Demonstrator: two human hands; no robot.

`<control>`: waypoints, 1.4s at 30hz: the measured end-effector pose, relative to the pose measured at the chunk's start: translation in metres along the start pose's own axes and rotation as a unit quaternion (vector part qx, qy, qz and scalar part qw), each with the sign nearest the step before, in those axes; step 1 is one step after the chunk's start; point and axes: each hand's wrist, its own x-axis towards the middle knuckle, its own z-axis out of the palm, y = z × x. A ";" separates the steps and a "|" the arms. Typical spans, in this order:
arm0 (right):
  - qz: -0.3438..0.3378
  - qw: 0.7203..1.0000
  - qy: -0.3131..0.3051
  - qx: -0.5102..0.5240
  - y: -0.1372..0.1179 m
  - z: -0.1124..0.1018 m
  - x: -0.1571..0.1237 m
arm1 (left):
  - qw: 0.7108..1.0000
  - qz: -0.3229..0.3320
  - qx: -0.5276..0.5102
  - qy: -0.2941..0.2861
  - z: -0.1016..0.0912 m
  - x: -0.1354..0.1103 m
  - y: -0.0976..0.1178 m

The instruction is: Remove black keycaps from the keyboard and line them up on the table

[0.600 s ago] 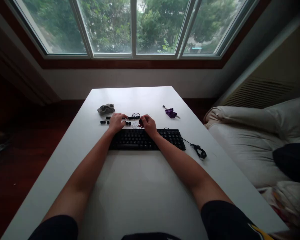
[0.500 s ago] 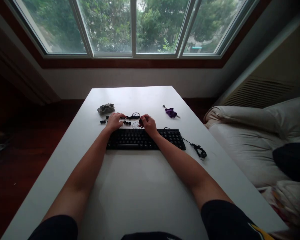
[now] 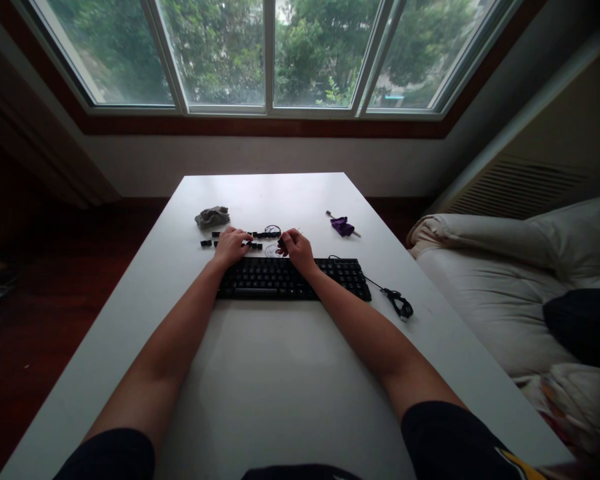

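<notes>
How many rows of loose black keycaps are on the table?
2: a far row and a near row, both beyond the keyboard. The left hand hides part of them.

You wear a navy short-sleeved T-shirt — its plain left sleeve ends above your elbow, and the right sleeve carries a yellow stripe with pale edging. Your forearms are bare.
</notes>
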 end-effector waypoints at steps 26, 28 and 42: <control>0.004 1.000 -0.007 -0.005 0.000 0.000 -0.001 | 0.999 -0.033 -0.017 -0.005 -0.011 -0.001 0.006; 0.006 1.000 -0.008 -0.004 -0.001 0.000 -0.001 | 0.999 -0.033 -0.011 -0.006 -0.016 -0.001 0.004; 0.009 1.000 -0.008 -0.014 -0.001 0.000 0.000 | 0.998 -0.046 -0.003 -0.036 -0.019 -0.002 -0.010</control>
